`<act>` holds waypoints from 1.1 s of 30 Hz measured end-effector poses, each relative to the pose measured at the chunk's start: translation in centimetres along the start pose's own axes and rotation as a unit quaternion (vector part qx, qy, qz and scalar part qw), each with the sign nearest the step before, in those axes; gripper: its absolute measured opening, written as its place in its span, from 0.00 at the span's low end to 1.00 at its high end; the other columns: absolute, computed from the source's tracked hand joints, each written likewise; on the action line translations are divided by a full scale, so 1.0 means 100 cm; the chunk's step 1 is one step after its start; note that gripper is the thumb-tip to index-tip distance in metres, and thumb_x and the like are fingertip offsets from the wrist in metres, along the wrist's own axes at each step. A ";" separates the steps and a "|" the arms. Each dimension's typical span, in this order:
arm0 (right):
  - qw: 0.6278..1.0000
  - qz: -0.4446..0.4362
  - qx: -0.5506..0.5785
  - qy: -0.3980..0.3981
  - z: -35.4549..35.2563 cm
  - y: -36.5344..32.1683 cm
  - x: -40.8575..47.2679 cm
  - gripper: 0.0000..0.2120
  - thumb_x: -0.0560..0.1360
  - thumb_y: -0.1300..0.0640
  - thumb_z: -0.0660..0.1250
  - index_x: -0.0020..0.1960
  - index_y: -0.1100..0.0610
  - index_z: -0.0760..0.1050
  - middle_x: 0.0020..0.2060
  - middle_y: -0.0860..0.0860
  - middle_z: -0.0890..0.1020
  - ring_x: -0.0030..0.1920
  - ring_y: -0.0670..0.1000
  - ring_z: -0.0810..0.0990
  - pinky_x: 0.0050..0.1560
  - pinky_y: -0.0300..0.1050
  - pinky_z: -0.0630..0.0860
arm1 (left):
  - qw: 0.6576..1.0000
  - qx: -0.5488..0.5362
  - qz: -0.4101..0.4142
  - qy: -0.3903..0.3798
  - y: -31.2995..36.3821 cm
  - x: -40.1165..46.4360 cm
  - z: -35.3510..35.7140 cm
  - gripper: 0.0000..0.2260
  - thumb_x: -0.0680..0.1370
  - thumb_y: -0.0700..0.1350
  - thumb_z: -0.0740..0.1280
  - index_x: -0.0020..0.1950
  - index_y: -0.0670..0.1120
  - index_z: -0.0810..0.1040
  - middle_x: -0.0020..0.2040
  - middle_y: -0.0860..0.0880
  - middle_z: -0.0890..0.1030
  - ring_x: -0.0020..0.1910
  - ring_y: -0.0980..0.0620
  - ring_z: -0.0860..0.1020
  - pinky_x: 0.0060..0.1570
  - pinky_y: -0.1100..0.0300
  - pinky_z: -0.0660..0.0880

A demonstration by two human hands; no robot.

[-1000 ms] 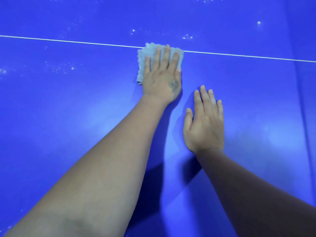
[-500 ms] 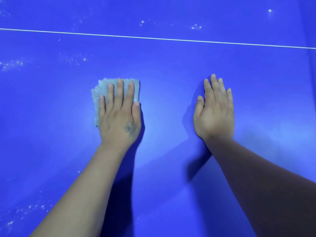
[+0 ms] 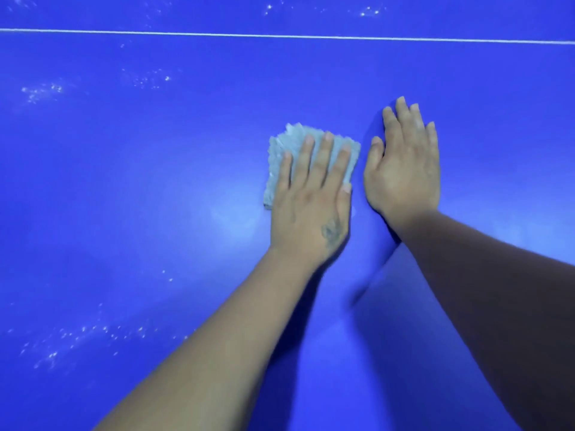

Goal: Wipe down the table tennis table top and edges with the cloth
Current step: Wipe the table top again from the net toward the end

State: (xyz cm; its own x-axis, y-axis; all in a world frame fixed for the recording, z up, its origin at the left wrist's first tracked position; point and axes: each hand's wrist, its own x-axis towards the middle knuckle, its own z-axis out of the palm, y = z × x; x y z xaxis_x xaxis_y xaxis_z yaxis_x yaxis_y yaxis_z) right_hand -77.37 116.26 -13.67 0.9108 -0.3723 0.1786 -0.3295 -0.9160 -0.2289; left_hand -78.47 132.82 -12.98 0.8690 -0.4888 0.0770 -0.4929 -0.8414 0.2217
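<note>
A person is leaning over a blue table tennis counter [image 3: 124, 188], both bare forearms reaching forward across its top. The left hand [image 3: 308, 206] is lying flat with its fingers straight and slightly spread, pressing a folded pale grey-blue cloth [image 3: 280, 154] against the surface; the cloth is showing beyond the fingertips and along the hand's left edge. The right hand [image 3: 404, 169] is resting palm down just beside the cloth, fingers straight and close together, holding nothing, its thumb nearly touching the cloth's right border. A thin white line [image 3: 280, 35] is running across the counter well beyond both hands. Small white specks [image 3: 77, 334] are lying scattered over the blue surface at lower left, at mid left and past the line near the top edge.
</note>
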 end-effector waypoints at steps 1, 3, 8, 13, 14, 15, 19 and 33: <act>1.000 -0.002 0.002 -0.005 0.000 0.000 0.000 0.29 0.85 0.51 0.50 0.84 0.60 0.63 0.85 0.56 0.61 0.86 0.57 0.56 0.85 0.59 0.52 | 1.000 0.000 -0.001 -0.016 0.002 -0.024 -0.004 0.25 0.89 0.53 0.50 0.87 0.51 0.58 0.87 0.49 0.56 0.87 0.47 0.51 0.83 0.41 0.49; 1.000 -0.005 0.001 -0.012 -0.002 0.001 -0.001 0.30 0.85 0.51 0.52 0.85 0.61 0.59 0.86 0.55 0.58 0.86 0.56 0.54 0.86 0.59 0.50 | 0.999 0.005 -0.031 -0.033 -0.007 -0.068 -0.011 0.26 0.88 0.53 0.50 0.88 0.52 0.56 0.88 0.50 0.53 0.87 0.48 0.48 0.84 0.41 0.49; 0.998 -0.054 0.006 -0.014 -0.016 -0.004 -0.025 0.34 0.84 0.48 0.53 0.85 0.62 0.57 0.87 0.56 0.55 0.87 0.57 0.51 0.86 0.61 0.47 | 0.988 0.040 -0.146 -0.024 -0.065 -0.101 -0.030 0.27 0.88 0.55 0.48 0.87 0.52 0.56 0.88 0.48 0.54 0.87 0.46 0.49 0.85 0.42 0.48; 0.996 -0.086 0.019 -0.011 -0.029 -0.006 -0.116 0.33 0.83 0.49 0.57 0.84 0.63 0.60 0.85 0.58 0.59 0.86 0.59 0.54 0.85 0.62 0.49 | 0.971 0.014 -0.235 -0.028 -0.098 -0.041 -0.031 0.28 0.88 0.55 0.46 0.88 0.51 0.49 0.88 0.47 0.48 0.87 0.43 0.45 0.84 0.40 0.43; 0.996 -0.079 0.033 -0.017 -0.030 -0.004 -0.136 0.32 0.84 0.49 0.57 0.84 0.63 0.61 0.85 0.57 0.59 0.86 0.59 0.54 0.85 0.62 0.50 | 0.969 0.004 -0.246 -0.025 -0.095 -0.026 -0.030 0.28 0.88 0.55 0.46 0.88 0.51 0.49 0.88 0.47 0.47 0.87 0.43 0.44 0.84 0.39 0.42; 0.997 -0.068 0.041 -0.024 -0.032 -0.002 -0.155 0.32 0.84 0.50 0.58 0.84 0.63 0.61 0.85 0.57 0.59 0.86 0.59 0.54 0.85 0.63 0.51 | 0.968 -0.005 -0.250 -0.023 -0.089 -0.014 -0.028 0.28 0.88 0.55 0.46 0.88 0.50 0.49 0.88 0.47 0.46 0.87 0.43 0.43 0.84 0.39 0.41; 0.999 -0.027 0.007 -0.040 -0.036 0.000 -0.197 0.32 0.85 0.49 0.56 0.85 0.62 0.59 0.86 0.55 0.58 0.87 0.57 0.53 0.85 0.63 0.53 | 0.990 -0.002 -0.140 -0.017 -0.039 -0.005 -0.013 0.28 0.87 0.55 0.46 0.88 0.50 0.55 0.88 0.46 0.51 0.87 0.42 0.48 0.84 0.39 0.43; 0.999 -0.014 0.005 -0.043 -0.035 -0.001 -0.192 0.30 0.85 0.52 0.54 0.85 0.61 0.60 0.86 0.53 0.60 0.86 0.55 0.54 0.85 0.59 0.52 | 0.994 0.008 -0.095 -0.050 -0.032 -0.186 -0.036 0.26 0.89 0.53 0.49 0.88 0.51 0.55 0.88 0.49 0.52 0.87 0.46 0.47 0.84 0.39 0.51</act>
State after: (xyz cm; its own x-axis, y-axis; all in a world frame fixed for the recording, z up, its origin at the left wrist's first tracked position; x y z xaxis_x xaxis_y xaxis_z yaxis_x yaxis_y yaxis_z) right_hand -95.71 123.01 -13.70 0.9376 -0.3326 0.1012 -0.3022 -0.9238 -0.2352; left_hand -92.89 145.44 -11.65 0.9381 -0.3409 -0.0618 -0.3220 -0.9237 0.2075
